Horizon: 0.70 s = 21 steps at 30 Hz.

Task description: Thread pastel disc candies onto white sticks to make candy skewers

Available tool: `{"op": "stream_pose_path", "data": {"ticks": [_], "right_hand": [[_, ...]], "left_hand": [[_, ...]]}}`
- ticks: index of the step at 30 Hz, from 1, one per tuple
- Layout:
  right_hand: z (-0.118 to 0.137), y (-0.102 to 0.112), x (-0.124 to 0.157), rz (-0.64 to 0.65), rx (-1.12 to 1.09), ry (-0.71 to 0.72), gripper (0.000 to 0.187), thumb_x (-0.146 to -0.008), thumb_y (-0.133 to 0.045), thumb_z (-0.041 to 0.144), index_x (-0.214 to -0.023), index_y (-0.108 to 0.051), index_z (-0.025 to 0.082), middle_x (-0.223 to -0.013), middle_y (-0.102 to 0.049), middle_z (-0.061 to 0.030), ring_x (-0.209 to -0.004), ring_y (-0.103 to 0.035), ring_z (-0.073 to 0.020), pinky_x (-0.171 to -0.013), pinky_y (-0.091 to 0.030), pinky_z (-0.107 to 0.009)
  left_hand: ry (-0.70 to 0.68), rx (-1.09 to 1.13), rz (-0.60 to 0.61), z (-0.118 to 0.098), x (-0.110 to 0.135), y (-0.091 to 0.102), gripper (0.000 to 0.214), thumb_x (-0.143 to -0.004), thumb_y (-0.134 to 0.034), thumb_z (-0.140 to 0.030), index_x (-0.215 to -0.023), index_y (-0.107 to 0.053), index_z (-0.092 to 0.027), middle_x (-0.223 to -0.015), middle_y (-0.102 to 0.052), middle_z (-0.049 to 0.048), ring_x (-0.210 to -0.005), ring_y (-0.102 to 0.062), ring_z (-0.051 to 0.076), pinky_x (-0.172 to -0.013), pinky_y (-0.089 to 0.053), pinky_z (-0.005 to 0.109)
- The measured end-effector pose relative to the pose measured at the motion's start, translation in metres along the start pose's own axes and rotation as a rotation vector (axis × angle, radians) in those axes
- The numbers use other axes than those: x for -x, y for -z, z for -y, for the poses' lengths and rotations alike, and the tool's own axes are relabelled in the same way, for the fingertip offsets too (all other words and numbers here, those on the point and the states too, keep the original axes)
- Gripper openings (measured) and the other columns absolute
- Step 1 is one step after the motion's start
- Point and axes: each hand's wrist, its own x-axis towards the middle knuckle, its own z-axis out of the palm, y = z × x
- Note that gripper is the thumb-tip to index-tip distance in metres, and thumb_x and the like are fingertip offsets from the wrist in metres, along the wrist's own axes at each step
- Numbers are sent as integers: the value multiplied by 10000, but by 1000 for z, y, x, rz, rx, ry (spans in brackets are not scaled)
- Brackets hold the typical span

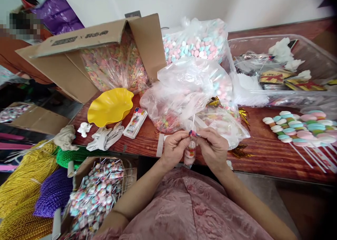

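Near the table's front edge, my left hand (174, 147) pinches the gathered neck of a small wrapped marshmallow lollipop (190, 151). Opposite it, my right hand (213, 148) closes its fingertips on the same neck. The clear printed wrapper hangs down between both hands, and a white stick points up and away. Just beyond my hands lie plastic bags of pastel candies (168, 110). To the left is a stack of printed wrappers (135, 123). Farther right, marshmallow lollipops (305, 127) on white sticks lie in rows.
An open carton (155, 39) with bagged candies stands at the back left, behind a yellow wavy dish (110, 106) and white strips (105, 138). A clear plastic bin (284, 39) stands back right. Below left is a box of wrapped lollipops (97, 194). Another person (15, 53) is far left.
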Motion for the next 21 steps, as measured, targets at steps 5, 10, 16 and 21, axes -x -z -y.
{"op": "stream_pose_path", "data": {"ticks": [5, 10, 16, 21], "right_hand": [[0, -2, 6, -28, 115, 99, 161, -861, -622, 128, -902, -711, 256, -834, -659, -19, -751, -615, -136, -667, -504, -288], [-9, -8, 3, -106, -106, -54, 118, -789, -725, 155, -831, -715, 265, -807, -609, 6, -776, -579, -136, -677, -474, -289], [-14, -8, -4, 91, -449, -299, 78, -752, -755, 192, -725, -688, 224, -783, -578, 16, -725, -555, -115, -647, -458, -259], [-11, 17, -13, 149, -74, -38, 34, -838, -675, 203, -851, -689, 231, -883, -636, -28, -780, -595, -154, -656, -484, -292]], "left_hand": [[272, 337, 46, 1, 1, -12, 278, -694, -819, -409, -832, -774, -172, -756, -703, 10, -714, -615, 113, -786, -492, 247], [468, 506, 137, 1, -1, -9, 367, -647, -854, -444, -821, -731, -145, -679, -634, -8, -587, -525, 59, -635, -435, 189], [602, 450, 306, -2, -7, 11, 393, -634, -862, -411, -812, -684, -109, -687, -632, 8, -575, -542, 72, -585, -407, 196], [615, 364, 355, -8, -13, 18, 388, -657, -826, -431, -759, -636, -109, -692, -671, 42, -635, -647, 138, -660, -507, 251]]}}
